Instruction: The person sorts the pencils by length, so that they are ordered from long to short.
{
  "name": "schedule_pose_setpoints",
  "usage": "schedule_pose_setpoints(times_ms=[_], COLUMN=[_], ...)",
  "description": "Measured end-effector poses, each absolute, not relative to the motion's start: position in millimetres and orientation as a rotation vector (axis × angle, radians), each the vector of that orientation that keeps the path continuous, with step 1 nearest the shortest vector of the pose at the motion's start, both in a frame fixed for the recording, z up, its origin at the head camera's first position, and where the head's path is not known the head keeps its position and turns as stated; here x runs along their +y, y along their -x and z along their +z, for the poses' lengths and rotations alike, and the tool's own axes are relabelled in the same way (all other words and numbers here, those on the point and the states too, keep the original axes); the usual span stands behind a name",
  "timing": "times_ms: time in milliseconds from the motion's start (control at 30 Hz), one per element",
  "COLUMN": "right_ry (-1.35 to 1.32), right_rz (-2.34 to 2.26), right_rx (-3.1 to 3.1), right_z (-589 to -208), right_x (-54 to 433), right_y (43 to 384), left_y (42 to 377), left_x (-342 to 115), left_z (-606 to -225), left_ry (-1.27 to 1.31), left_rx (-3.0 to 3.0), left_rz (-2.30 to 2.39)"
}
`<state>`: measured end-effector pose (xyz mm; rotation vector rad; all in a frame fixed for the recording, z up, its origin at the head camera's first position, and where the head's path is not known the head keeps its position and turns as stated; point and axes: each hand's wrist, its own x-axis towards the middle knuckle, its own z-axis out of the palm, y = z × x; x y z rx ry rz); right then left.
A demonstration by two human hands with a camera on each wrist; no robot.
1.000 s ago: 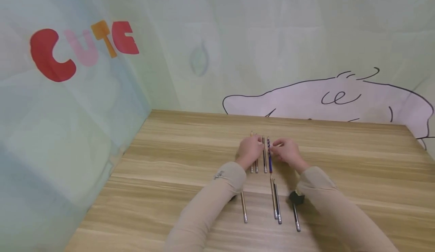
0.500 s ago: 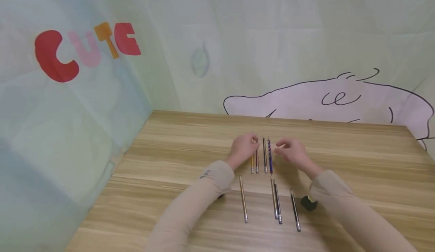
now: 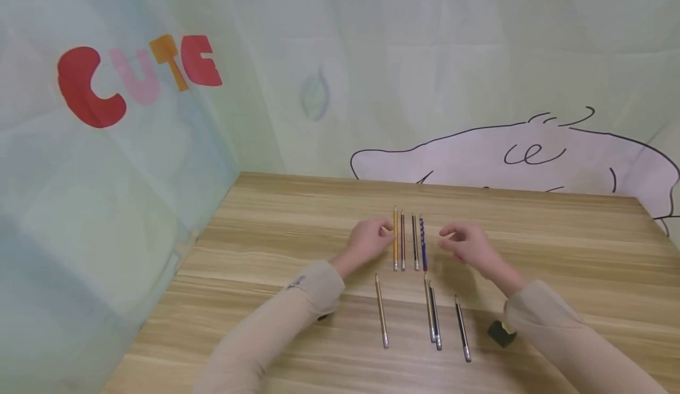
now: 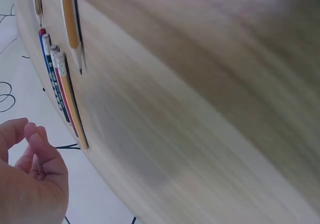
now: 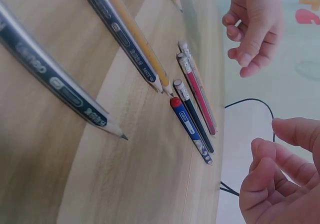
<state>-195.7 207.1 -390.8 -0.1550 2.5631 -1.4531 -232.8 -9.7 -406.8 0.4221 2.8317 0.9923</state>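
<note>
Side by side on the wooden table lie a yellow pencil (image 3: pixel 395 246), a red pencil (image 5: pixel 197 89), a black pencil (image 3: pixel 415 243) and a blue patterned pencil (image 5: pixel 186 121). My left hand (image 3: pixel 369 240) hovers just left of the yellow one, fingers loosely bent, holding nothing. To the right of the blue pencil, my right hand (image 3: pixel 470 245) is also bare, its fingers relaxed and apart from the pencils. Nearer me lie a lone yellow pencil (image 3: pixel 382 311), a touching yellow (image 3: pixel 428 310) and dark pair, and a separate dark pencil (image 3: pixel 463 329).
The wooden table (image 3: pixel 255 240) meets a printed cloth wall at the back and left. Red, pink and orange letters (image 3: pixel 138 75) mark the left cloth. A dark wrist-worn block (image 3: pixel 502 334) shows beside the right sleeve.
Both hands have drawn away from the back row of pencils, the left hand leftward and the right hand rightward. The pencils show no clear movement.
</note>
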Motion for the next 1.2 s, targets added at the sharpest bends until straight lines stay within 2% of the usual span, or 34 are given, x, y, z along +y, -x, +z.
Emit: schedule_pose_setpoints(times_ms=[667, 1200], right_ry=[0.2, 0.261], right_rz=[-1.46, -1.48], right_rx=[2.529, 2.392], right_z=[-395, -414], right_x=[216, 201], right_y=[170, 154], left_y=[211, 194], left_x=[-26, -31], left_z=[-408, -417], left_ry=[-0.44, -0.434], left_rx=[2.755, 2.722], left_rz=[0.979, 0.958])
